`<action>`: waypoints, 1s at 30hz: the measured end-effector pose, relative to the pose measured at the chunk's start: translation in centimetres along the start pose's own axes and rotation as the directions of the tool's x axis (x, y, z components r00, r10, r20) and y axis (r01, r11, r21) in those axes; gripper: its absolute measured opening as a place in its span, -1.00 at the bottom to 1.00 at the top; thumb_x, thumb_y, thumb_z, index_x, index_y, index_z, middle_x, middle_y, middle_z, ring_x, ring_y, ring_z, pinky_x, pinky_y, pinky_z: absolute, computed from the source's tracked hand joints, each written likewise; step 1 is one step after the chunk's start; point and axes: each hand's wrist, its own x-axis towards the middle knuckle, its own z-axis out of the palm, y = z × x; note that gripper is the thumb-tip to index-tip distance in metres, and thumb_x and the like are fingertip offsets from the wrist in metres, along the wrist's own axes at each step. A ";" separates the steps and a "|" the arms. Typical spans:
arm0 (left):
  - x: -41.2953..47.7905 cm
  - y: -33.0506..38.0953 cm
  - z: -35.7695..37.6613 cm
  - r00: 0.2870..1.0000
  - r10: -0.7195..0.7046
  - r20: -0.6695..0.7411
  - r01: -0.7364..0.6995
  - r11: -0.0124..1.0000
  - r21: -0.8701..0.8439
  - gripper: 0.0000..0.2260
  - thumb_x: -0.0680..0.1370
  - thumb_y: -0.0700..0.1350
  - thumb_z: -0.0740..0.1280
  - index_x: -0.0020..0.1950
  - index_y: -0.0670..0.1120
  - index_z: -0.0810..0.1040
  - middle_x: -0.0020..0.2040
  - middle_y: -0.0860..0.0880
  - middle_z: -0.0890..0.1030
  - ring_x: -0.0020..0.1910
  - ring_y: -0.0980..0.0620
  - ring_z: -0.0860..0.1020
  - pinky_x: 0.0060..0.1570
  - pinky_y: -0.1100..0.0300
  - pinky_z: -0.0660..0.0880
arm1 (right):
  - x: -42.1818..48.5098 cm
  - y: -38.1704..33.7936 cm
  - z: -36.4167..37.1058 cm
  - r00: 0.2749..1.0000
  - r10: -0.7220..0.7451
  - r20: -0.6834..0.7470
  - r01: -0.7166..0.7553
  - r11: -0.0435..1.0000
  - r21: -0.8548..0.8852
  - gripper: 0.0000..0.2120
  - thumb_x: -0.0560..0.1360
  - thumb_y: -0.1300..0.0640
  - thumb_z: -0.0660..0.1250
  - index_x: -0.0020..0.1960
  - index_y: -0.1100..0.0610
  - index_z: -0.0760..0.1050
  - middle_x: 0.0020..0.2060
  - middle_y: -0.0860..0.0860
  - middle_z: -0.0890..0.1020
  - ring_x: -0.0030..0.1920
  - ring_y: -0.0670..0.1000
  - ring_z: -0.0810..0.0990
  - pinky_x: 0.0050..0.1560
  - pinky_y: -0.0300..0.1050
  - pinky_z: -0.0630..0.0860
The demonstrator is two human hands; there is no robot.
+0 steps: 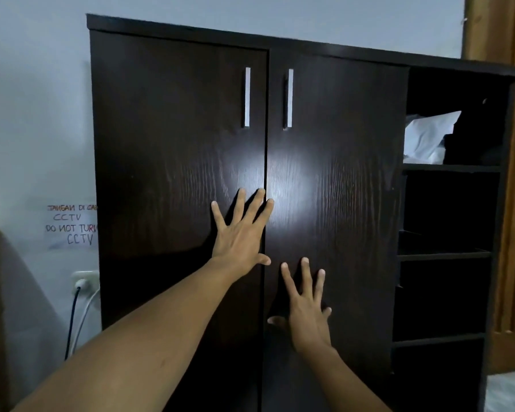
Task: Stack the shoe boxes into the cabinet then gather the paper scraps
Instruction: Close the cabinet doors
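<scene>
From the head camera, the dark cabinet stands against the wall with both doors closed. The left hand lies flat on the left door beside the centre seam, fingers straight and spread, holding nothing. The right hand presses flat on the right door, lower down, fingers likewise spread. Crumpled white paper sits on the top open shelf at the cabinet's right edge.

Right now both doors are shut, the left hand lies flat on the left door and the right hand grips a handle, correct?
No: the head view shows the right hand flat on the right door, well below its handle. The rest holds: doors shut, left hand flat on the left door.
</scene>
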 end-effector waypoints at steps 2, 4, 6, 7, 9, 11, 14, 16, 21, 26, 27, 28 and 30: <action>0.3 -0.4 0.7 1.000 0.000 -0.015 0.000 1.000 -0.005 0.14 0.30 0.30 0.51 0.60 0.11 -0.21 0.60 -0.02 -0.32 0.53 -0.17 -0.41 0.35 -0.53 -0.23 | 0.6 0.1 0.7 1.000 0.003 -0.028 -0.003 1.000 0.003 0.13 0.43 -0.04 0.50 0.47 -0.34 -0.43 0.40 -0.16 -0.62 0.44 0.18 -0.60 0.34 0.59 0.17; 0.4 -0.6 1.0 1.000 0.001 -0.030 -0.001 1.000 0.006 0.14 0.29 0.33 0.50 0.60 0.12 -0.20 0.60 -0.04 -0.32 0.54 -0.17 -0.41 0.35 -0.53 -0.24 | 1.0 0.3 1.2 0.999 -0.002 -0.038 0.002 1.000 0.004 0.13 0.43 -0.01 0.50 0.50 -0.33 -0.39 0.41 -0.17 -0.61 0.45 0.18 -0.59 0.33 0.59 0.16; 0.6 -0.4 1.3 0.999 -0.015 -0.039 0.015 1.000 0.016 0.16 0.27 0.33 0.52 0.61 0.11 -0.18 0.60 -0.05 -0.33 0.54 -0.17 -0.40 0.34 -0.53 -0.24 | 1.3 0.4 1.3 0.999 -0.008 -0.036 0.008 1.000 -0.010 0.13 0.42 0.02 0.52 0.52 -0.32 -0.36 0.42 -0.16 -0.60 0.45 0.19 -0.58 0.31 0.59 0.16; 0.6 -0.1 1.5 0.999 -0.026 -0.041 0.027 0.999 0.022 0.17 0.26 0.32 0.53 0.61 0.09 -0.17 0.59 -0.06 -0.33 0.54 -0.18 -0.40 0.34 -0.54 -0.23 | 1.3 0.4 1.4 0.999 -0.008 -0.032 0.008 1.000 -0.018 0.14 0.42 0.04 0.52 0.53 -0.31 -0.36 0.42 -0.15 -0.60 0.45 0.20 -0.58 0.30 0.60 0.18; 0.9 0.1 1.8 0.997 -0.051 -0.054 0.054 0.998 0.039 0.18 0.26 0.30 0.55 0.61 0.07 -0.16 0.59 -0.07 -0.34 0.53 -0.19 -0.40 0.33 -0.55 -0.21 | 1.6 0.6 1.8 0.999 -0.013 -0.038 0.012 1.000 -0.018 0.14 0.43 0.09 0.52 0.54 -0.30 -0.34 0.42 -0.15 -0.61 0.45 0.20 -0.58 0.28 0.61 0.19; 0.9 0.2 2.0 0.997 -0.053 -0.057 0.056 0.997 0.054 0.18 0.26 0.31 0.54 0.62 0.06 -0.16 0.59 -0.07 -0.33 0.54 -0.19 -0.39 0.33 -0.55 -0.19 | 1.7 0.6 2.0 0.999 -0.011 -0.052 0.010 1.000 -0.016 0.14 0.42 0.10 0.53 0.55 -0.29 -0.32 0.44 -0.15 -0.58 0.46 0.20 -0.57 0.27 0.61 0.21; 0.6 0.2 1.8 0.998 -0.046 -0.054 0.051 0.993 0.106 0.18 0.27 0.36 0.50 0.62 0.05 -0.18 0.60 -0.08 -0.30 0.55 -0.20 -0.36 0.34 -0.55 -0.12 | 1.7 0.7 2.1 0.998 -0.012 -0.055 0.009 0.999 -0.049 0.14 0.42 0.07 0.53 0.54 -0.30 -0.34 0.47 -0.14 -0.55 0.47 0.21 -0.55 0.26 0.58 0.27; 0.5 0.2 1.1 0.999 -0.040 -0.022 0.042 0.994 0.102 0.19 0.25 0.39 0.48 0.62 0.04 -0.18 0.61 -0.08 -0.29 0.55 -0.21 -0.35 0.34 -0.55 -0.10 | 1.4 0.8 1.6 0.999 -0.012 -0.040 0.009 0.998 -0.056 0.13 0.44 0.07 0.52 0.52 -0.31 -0.36 0.46 -0.16 -0.55 0.47 0.20 -0.54 0.26 0.51 0.37; -2.7 -0.6 -1.5 0.970 0.062 0.235 -0.058 0.998 -0.025 0.14 0.29 0.34 0.51 0.62 0.09 -0.16 0.63 -0.01 -0.12 0.60 -0.12 -0.17 0.47 -0.36 0.02 | 0.0 0.1 -2.2 0.994 -0.015 0.104 0.013 1.000 0.020 0.02 0.47 0.04 0.49 0.57 -0.28 -0.21 0.54 -0.17 -0.36 0.57 0.22 -0.29 0.35 0.49 0.28; -15.0 -0.6 0.5 0.874 0.041 0.484 0.093 0.964 -0.249 0.04 0.41 0.25 0.47 0.61 0.13 -0.21 0.62 -0.05 0.03 0.48 -0.16 0.30 0.35 -0.14 0.37 | -7.2 2.0 -1.2 0.973 0.006 0.230 -0.016 0.999 0.040 -0.08 0.46 -0.01 0.48 0.60 -0.17 -0.06 0.59 -0.13 -0.17 0.60 0.16 -0.11 0.48 0.38 0.16; -17.9 -0.7 1.3 0.845 0.043 0.534 0.123 0.954 -0.272 0.04 0.42 0.24 0.47 0.61 0.13 -0.23 0.62 -0.05 0.02 0.48 -0.16 0.30 0.33 -0.12 0.40 | -9.2 2.7 -0.2 0.966 0.017 0.260 -0.028 0.999 0.037 -0.09 0.47 -0.02 0.48 0.60 -0.16 -0.05 0.59 -0.12 -0.16 0.60 0.15 -0.08 0.49 0.34 0.18; -20.7 -0.7 2.3 0.811 0.042 0.584 0.164 0.942 -0.294 0.04 0.43 0.23 0.47 0.61 0.13 -0.24 0.62 -0.04 0.01 0.49 -0.15 0.29 0.33 -0.11 0.40 | -11.3 3.4 1.0 0.955 0.024 0.295 -0.037 0.999 0.038 -0.09 0.48 -0.02 0.47 0.60 -0.15 -0.05 0.59 -0.11 -0.15 0.60 0.15 -0.05 0.49 0.28 0.21; -26.6 -0.5 4.4 0.745 0.024 0.667 0.249 0.917 -0.311 0.05 0.42 0.23 0.48 0.60 0.15 -0.25 0.62 -0.02 0.02 0.49 -0.12 0.28 0.33 -0.09 0.41 | -15.5 4.9 3.7 0.931 0.031 0.362 -0.055 0.997 0.056 -0.10 0.49 -0.01 0.47 0.61 -0.12 -0.05 0.60 -0.06 -0.14 0.59 0.16 0.02 0.50 0.17 0.24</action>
